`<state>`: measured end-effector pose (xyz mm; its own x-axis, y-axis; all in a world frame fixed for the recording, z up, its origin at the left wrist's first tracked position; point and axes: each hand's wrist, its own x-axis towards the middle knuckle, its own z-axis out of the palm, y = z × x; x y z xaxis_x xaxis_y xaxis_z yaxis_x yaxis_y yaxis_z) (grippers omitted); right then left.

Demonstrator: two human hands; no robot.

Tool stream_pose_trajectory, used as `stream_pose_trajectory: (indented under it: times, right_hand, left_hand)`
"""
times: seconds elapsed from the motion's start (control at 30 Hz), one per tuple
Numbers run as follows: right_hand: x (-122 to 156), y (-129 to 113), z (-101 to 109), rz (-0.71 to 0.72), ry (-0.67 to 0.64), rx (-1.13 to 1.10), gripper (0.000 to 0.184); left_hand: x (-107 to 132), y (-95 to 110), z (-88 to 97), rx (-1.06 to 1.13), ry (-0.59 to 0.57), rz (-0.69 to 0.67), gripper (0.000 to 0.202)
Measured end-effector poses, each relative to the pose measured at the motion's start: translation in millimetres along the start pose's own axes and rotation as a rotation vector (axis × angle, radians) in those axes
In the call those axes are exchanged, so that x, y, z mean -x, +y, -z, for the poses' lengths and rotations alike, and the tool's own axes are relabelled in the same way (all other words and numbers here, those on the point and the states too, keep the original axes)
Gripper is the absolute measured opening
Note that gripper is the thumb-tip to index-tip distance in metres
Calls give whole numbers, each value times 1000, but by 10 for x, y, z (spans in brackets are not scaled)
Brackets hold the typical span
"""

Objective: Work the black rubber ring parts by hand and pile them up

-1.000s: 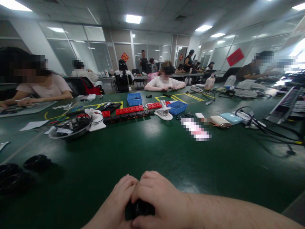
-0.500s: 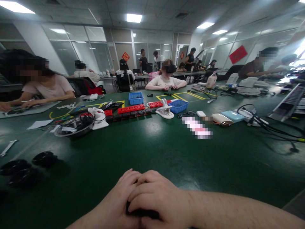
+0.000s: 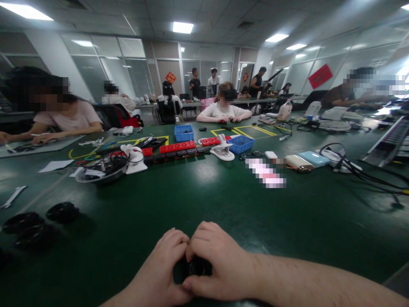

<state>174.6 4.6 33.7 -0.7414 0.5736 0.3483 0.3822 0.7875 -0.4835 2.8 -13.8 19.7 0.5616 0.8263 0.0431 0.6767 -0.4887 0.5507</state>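
Observation:
Both of my hands are together at the near edge of the green table point(image 3: 204, 200). My left hand point(image 3: 161, 268) and my right hand point(image 3: 217, 260) are curled around a small black object point(image 3: 193, 268), which shows only as a dark patch between the fingers. Its shape is mostly hidden. My right forearm runs off to the lower right.
Several black round parts point(image 3: 62, 212) lie at the left, with a white wrench point(image 3: 12, 196) beyond. Farther off are a clear bowl of cables point(image 3: 102, 168), red and black power strips point(image 3: 174, 148), blue bins point(image 3: 240, 143), power banks point(image 3: 300, 163) and cables point(image 3: 367, 175). Other people sit around the table.
My hands have stayed clasped on the black object; the fingers have shifted so more of it shows. The view has drifted slightly.

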Motion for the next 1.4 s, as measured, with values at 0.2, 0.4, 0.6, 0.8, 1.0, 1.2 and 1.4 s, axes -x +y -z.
stream_pose_trajectory:
  times: [0.2,0.4,0.6,0.8,1.0,1.2,1.4]
  right_hand:
    - [19,13,-2,208,-125,-108,10]
    - [39,1,13,247,-141,-144,17]
    - [12,-18,32,148,-20,-80,29]
    - [2,15,-48,54,5,-13,40]
    - [6,19,-34,55,-13,-18,34]
    - [20,-15,18,191,-122,-117,12]
    - [38,14,3,315,-200,-185,13]
  left_hand:
    - [-17,12,45,61,-23,-101,16]
    - [-16,50,127,20,-97,-98,22]
    - [61,-96,-62,-51,3,-72,62]
    - [88,-118,-177,-65,88,-41,47]
    - [46,-8,-84,-8,59,-35,29]
    - [-23,62,82,84,-57,-94,22]
    - [-13,27,149,67,-119,-155,24]
